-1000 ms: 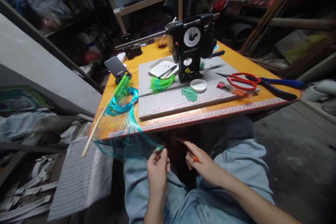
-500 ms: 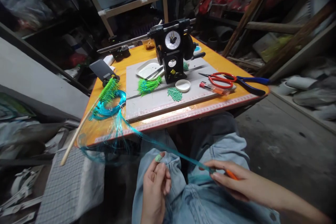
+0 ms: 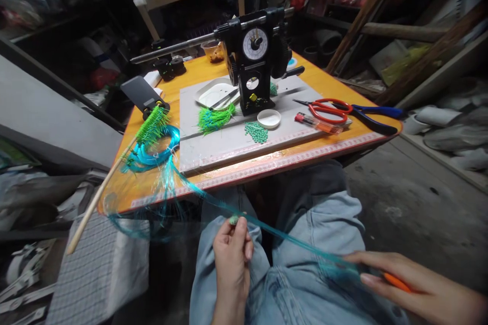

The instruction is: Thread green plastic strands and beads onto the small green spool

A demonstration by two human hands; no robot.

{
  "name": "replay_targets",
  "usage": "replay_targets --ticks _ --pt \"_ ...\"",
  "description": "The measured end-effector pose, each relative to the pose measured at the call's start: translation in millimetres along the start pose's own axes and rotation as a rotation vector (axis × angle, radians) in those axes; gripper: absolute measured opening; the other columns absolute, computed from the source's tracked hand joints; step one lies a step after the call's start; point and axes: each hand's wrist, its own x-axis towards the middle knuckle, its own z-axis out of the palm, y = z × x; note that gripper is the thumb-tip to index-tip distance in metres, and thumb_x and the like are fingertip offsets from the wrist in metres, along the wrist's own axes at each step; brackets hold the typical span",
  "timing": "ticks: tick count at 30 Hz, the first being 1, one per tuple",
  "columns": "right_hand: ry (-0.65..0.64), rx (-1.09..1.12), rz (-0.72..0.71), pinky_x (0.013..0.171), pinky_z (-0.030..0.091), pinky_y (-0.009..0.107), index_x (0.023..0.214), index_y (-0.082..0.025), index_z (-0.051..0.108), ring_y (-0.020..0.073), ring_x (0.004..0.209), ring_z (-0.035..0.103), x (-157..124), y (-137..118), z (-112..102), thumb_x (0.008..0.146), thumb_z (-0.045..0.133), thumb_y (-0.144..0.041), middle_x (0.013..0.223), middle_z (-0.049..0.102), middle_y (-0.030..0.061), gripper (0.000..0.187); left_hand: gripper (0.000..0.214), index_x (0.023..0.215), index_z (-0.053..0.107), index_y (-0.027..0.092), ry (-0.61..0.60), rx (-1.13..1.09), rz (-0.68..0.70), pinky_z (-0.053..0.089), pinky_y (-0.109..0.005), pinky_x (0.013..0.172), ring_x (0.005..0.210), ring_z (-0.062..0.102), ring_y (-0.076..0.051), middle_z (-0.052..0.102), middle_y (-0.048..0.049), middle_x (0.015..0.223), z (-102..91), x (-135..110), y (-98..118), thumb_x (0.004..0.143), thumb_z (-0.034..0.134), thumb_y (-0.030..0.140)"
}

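Observation:
My left hand is over my lap, fingers pinched on a small green bead on a band of teal line. My right hand is low at the right, closed on a thin orange tool and on the far end of the teal line. The line runs taut from a teal coil on the orange table, past my left hand, to my right hand. A stick with green bristles lies beside the coil.
A black winding machine with a dial stands on a grey board. Green beads, a white lid, a green tuft, a white tray, a lighter, red scissors and blue pliers lie around it. Clutter surrounds the table.
My right hand has drawn out to the right, stretching the teal line across my lap. My left hand stayed near my knee and closed its fingertips on the bead.

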Motion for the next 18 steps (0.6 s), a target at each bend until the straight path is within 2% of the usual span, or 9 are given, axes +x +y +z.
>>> replay_targets --ticks 2,4,6,8,11,15,18 --pt "-0.013 -0.008 -0.010 0.090 0.049 0.043 0.104 -0.041 0.074 0.0348 0.106 0.065 -1 19 -10 0.081 0.060 -0.050 0.109 0.072 0.0129 0.028 0.035 0.066 0.061 0.011 0.017 0.026 0.008 0.023 -0.010 0.034 0.032 0.036 0.001 0.051 0.0072 0.048 0.0 2 -2 0.064 0.081 0.040" --pt "-0.022 -0.075 -0.021 0.090 0.048 0.047 0.109 -0.038 0.073 0.0369 0.109 0.063 -1 36 -15 0.083 0.056 -0.047 0.113 0.070 0.0179 0.032 0.034 0.075 0.067 0.011 0.045 0.062 0.018 0.022 -0.011 0.034 0.032 0.037 0.001 0.052 0.0073 0.048 -3.4 4 -4 0.065 0.080 0.041" --pt "0.017 -0.251 0.013 0.086 0.048 0.053 0.118 -0.030 0.069 0.0402 0.106 0.063 0 43 -17 0.086 0.053 -0.041 0.121 0.064 0.0228 0.038 0.038 0.085 0.071 0.010 0.081 0.108 0.037 0.021 -0.011 0.033 0.031 0.038 0.000 0.052 0.0070 0.048 -9.2 5 -5 0.066 0.080 0.041" --pt "0.069 -0.435 0.046 0.078 0.050 0.056 0.126 -0.026 0.064 0.0409 0.094 0.068 1 39 -14 0.088 0.049 -0.037 0.128 0.058 0.0262 0.042 0.038 0.088 0.073 0.010 0.115 0.157 0.060 0.022 -0.011 0.033 0.031 0.038 0.000 0.053 0.0066 0.047 -16.1 5 -5 0.068 0.078 0.041" --pt "0.098 -0.537 -0.017 0.069 0.053 0.053 0.133 -0.028 0.056 0.0361 0.080 0.071 6 12 -4 0.088 0.045 -0.028 0.129 0.058 0.0229 0.046 0.036 0.088 0.074 0.011 0.145 0.230 0.092 0.025 -0.013 0.033 0.032 0.040 -0.002 0.054 0.0056 0.048 -26.0 3 -4 0.069 0.077 0.042" --pt "0.059 -0.454 -0.239 0.073 0.057 0.048 0.132 -0.029 0.054 0.0319 0.088 0.071 21 -44 16 0.084 0.047 -0.019 0.125 0.064 0.0113 0.050 0.036 0.087 0.075 0.014 0.171 0.310 0.123 0.027 -0.015 0.032 0.033 0.042 -0.005 0.057 0.0045 0.049 -37.7 1 -2 0.068 0.078 0.043" --pt "0.028 -0.377 -0.383 0.075 0.057 0.041 0.128 -0.027 0.056 0.0254 0.087 0.070 34 -80 32 0.084 0.044 -0.012 0.120 0.065 0.0089 0.049 0.032 0.084 0.075 0.014 0.199 0.348 0.139 0.030 -0.015 0.033 0.034 0.043 -0.005 0.057 0.0045 0.049 -46.9 -1 0 0.069 0.077 0.043"
